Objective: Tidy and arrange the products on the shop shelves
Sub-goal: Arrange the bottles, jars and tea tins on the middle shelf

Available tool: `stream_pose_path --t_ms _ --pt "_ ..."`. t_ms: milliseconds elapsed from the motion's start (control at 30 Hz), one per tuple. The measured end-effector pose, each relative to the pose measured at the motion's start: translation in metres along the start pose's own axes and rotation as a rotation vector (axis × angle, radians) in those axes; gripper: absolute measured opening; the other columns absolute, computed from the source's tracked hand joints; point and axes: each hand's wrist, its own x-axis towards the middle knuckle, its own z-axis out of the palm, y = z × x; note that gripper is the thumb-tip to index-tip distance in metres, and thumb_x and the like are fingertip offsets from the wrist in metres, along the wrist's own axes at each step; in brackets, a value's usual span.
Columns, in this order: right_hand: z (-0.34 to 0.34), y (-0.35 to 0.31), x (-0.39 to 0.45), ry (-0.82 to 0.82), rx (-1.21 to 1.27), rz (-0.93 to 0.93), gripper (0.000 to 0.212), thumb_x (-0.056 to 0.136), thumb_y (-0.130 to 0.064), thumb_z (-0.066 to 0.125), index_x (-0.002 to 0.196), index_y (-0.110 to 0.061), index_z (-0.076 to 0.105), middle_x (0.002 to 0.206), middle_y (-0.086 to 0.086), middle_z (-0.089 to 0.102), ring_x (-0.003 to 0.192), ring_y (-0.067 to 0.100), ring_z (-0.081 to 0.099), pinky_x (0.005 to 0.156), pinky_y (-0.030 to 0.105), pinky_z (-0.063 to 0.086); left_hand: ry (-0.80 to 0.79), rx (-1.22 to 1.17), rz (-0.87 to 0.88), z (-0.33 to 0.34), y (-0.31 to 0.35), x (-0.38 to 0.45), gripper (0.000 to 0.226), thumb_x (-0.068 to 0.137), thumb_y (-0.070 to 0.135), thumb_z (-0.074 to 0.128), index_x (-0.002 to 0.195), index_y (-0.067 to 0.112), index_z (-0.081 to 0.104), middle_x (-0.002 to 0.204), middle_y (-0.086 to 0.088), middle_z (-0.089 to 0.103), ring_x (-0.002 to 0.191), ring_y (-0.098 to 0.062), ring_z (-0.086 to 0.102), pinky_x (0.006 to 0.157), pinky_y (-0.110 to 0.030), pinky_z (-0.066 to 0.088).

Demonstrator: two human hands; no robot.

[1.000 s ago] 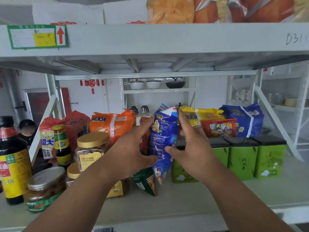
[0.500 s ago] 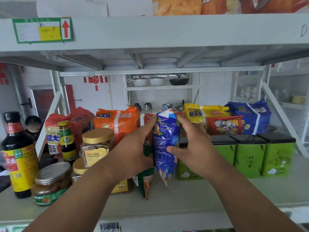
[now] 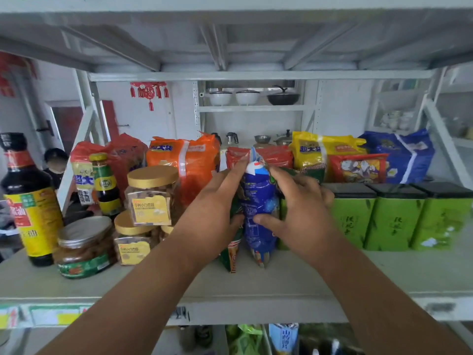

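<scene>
Both hands' grip (image 3: 258,201) pinches upright blue packet (image 3: 258,226).

Past my shelf, a red paper ornament (image 3: 149,92) hangs on the far white wall. Right of it, at about the same height, a back rack carries two white lidded bowls (image 3: 220,96) and a black wok (image 3: 283,97). Below and right of it stand a kettle (image 3: 231,137) and a steel bowl (image 3: 262,138). Down to its left I see a dark red door (image 3: 67,126) and a dark-haired person (image 3: 55,162).
</scene>
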Motion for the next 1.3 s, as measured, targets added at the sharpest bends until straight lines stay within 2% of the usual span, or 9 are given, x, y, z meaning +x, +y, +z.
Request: stream_pose_path --t_ms 167,333,467,600,667,833,967,1167,1300 --pt "0.005 0.001 -0.005 0.029 0.016 -0.014 0.099 0.083 -0.067 0.075 0.161 -0.049 0.018 0.147 -0.017 0.056 0.137 0.012 0.028 0.118 0.047 0.018 0.037 -0.015 0.013 0.005 0.000 -0.002 0.106 0.096 0.020 0.078 0.167 0.049 0.004 0.164 0.014 0.033 0.149 -0.007 0.039 0.113 -0.027 0.044" --pt "-0.028 0.014 0.000 -0.123 0.114 -0.028 0.116 0.076 -0.069 0.081 0.158 -0.063 -0.001 0.146 -0.023 0.052 0.139 0.007 0.030 0.121 0.049 0.022 0.044 -0.016 0.064 -0.007 0.005 -0.004 0.112 0.088 0.034 0.085 0.165 0.052 0.006 0.163 0.019 0.033 0.145 -0.002 0.038 0.110 -0.022 0.040" --pt "-0.063 0.040 0.019 -0.178 0.050 -0.050 0.106 0.080 -0.059 0.084 0.156 -0.065 0.010 0.149 -0.011 0.056 0.139 0.017 0.043 0.121 0.056 0.032 0.117 -0.020 0.103 -0.017 0.022 0.003 0.106 0.087 0.040 0.085 0.164 0.052 0.013 0.157 0.023 0.036 0.138 0.004 0.039 0.108 -0.011 0.033" --pt "-0.075 0.062 0.039 -0.253 -0.028 -0.073 0.090 0.085 -0.054 0.082 0.159 -0.051 0.030 0.150 -0.004 0.056 0.135 0.016 0.052 0.105 0.032 0.042 0.120 0.038 0.150 -0.019 0.045 0.015 0.101 0.088 0.046 0.082 0.163 0.054 0.015 0.162 0.022 0.032 0.144 -0.004 0.039 0.119 -0.028 0.039" --pt "-0.078 0.070 0.054 -0.271 -0.003 -0.106 0.073 0.090 -0.050 0.079 0.154 -0.043 0.045 0.148 -0.008 0.060 0.133 0.014 0.056 0.107 0.032 0.044 0.110 0.085 0.153 -0.020 0.052 0.024 0.094 0.090 0.050 0.080 0.162 0.052 0.021 0.160 0.019 0.036 0.143 -0.004 0.036 0.118 -0.030 0.037" --pt "-0.075 0.092 0.123 -0.277 -0.083 -0.159 0.048 0.093 -0.031 0.079 0.138 -0.028 0.066 0.131 -0.003 0.068 0.116 0.017 0.063 0.092 0.026 0.046 0.070 0.049 0.105 -0.023 0.062 0.057 0.063 0.092 0.050 0.077 0.150 0.041 0.053 0.132 0.017 0.057 0.115 0.004 0.049 0.089 -0.001 0.034" --pt "-0.061 0.102 0.167 -0.419 -0.289 -0.189 0.049 0.086 -0.031 0.086 0.132 -0.022 0.071 0.123 0.005 0.070 0.109 0.026 0.063 0.089 0.032 0.052 0.023 0.091 0.033 -0.023 0.067 0.082 0.053 0.092 0.057 0.074 0.141 0.039 0.062 0.125 0.016 0.063 0.111 -0.004 0.058 0.089 -0.022 0.044" --pt "-0.033 0.112 0.192 -0.642 -0.617 -0.209 0.073 0.086 -0.042 0.086 0.149 -0.017 0.057 0.142 0.006 0.063 0.123 0.030 0.062 0.103 0.040 0.055 0.015 0.117 -0.013 -0.012 0.066 0.095 0.030 0.092 0.049 0.078 0.119 0.036 0.078 0.105 0.021 0.069 0.093 0.002 0.063 0.082 -0.027 0.050" --pt "-0.014 0.118 0.192 -0.626 -0.685 -0.266 0.040 0.090 -0.027 0.079 0.128 -0.015 0.071 0.114 0.006 0.071 0.098 0.025 0.067 0.081 0.032 0.057 0.100 0.104 -0.023 -0.004 0.066 0.094 0.016 0.090 0.039 0.082 0.104 0.030 0.084 0.102 0.012 0.076 0.090 -0.004 0.069 0.082 -0.029 0.054"
